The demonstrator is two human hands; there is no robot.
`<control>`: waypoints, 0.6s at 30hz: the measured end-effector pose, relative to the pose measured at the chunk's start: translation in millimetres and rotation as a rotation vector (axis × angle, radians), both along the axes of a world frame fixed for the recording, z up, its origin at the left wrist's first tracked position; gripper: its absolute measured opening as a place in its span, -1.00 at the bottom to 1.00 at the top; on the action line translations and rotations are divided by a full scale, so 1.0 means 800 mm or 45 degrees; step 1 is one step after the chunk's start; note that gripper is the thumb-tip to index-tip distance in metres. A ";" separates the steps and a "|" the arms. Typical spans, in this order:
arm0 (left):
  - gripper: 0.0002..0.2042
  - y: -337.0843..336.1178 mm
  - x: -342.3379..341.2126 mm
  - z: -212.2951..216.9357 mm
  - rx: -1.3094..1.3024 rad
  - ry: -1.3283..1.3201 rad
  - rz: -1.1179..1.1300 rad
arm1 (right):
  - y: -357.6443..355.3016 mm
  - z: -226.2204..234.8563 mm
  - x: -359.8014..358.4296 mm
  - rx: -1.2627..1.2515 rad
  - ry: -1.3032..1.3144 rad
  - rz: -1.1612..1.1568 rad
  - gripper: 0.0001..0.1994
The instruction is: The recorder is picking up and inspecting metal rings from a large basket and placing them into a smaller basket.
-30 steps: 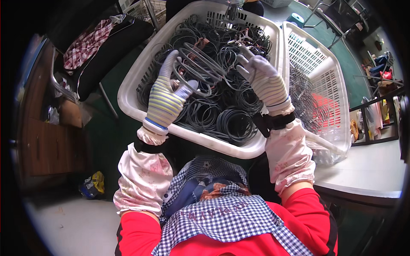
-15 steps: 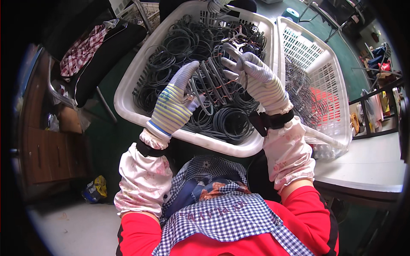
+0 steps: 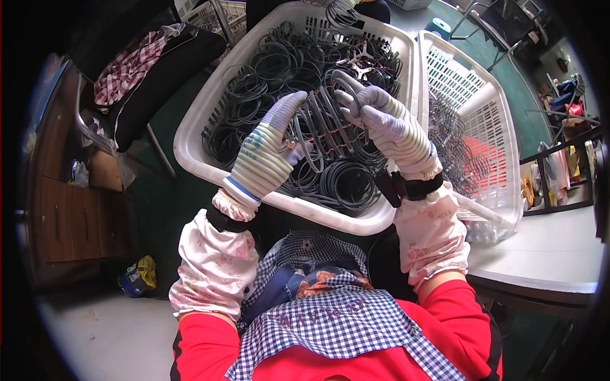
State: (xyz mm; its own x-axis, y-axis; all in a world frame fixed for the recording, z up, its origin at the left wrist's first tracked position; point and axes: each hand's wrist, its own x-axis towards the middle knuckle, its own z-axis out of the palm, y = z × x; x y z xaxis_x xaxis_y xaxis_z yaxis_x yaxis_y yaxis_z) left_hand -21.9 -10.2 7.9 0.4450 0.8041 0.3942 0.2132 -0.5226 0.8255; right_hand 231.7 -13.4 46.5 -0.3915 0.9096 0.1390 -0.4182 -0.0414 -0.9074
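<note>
Over a white plastic basket (image 3: 216,174), I hold a row of grey wire rings (image 3: 326,124) joined by orange-coloured ties. The rings stand on edge side by side. My left hand (image 3: 267,149), in a striped knit glove, is closed round the left end of the row, thumb above and fingers below. At the right end, my right hand (image 3: 387,124), in a matching glove, pinches the last ring between thumb and fingers. Many loose grey rings (image 3: 346,184) fill the basket under my hands. Some fingertips are hidden behind the rings.
A second white basket (image 3: 502,127) with more rings stands against the first on the right. Across the basket, another person's gloved hand (image 3: 343,9) holds several rings. A white table (image 3: 540,247) is at the right, a black chair (image 3: 165,82) at the left.
My right hand's fingers have drawn in and closed more on the end ring, which has tipped slightly. The left hand keeps its hold. The whole view has shifted a little.
</note>
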 end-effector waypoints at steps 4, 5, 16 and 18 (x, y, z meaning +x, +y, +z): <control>-0.27 -0.004 0.006 0.003 -0.032 -0.052 0.047 | 0.001 -0.001 -0.002 0.007 0.070 -0.031 -0.84; -0.26 -0.005 0.007 0.003 -0.094 -0.109 0.021 | -0.001 0.000 -0.002 0.003 0.079 -0.039 -0.82; -0.27 -0.001 0.006 0.000 0.065 0.011 0.080 | 0.001 -0.007 -0.015 0.212 -0.326 -0.176 -0.76; -0.25 -0.001 0.005 0.002 -0.036 -0.016 0.078 | 0.005 -0.009 -0.015 0.340 -0.407 -0.234 -0.73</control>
State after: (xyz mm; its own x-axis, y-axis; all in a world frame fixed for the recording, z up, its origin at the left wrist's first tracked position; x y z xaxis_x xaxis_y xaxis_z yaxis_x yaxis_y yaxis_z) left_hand -17.8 -10.7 9.7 0.3897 0.8406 0.3762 0.2334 -0.4853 0.8426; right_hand 220.0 -9.3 39.5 -0.2884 0.9168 0.2763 -0.0940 0.2601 -0.9610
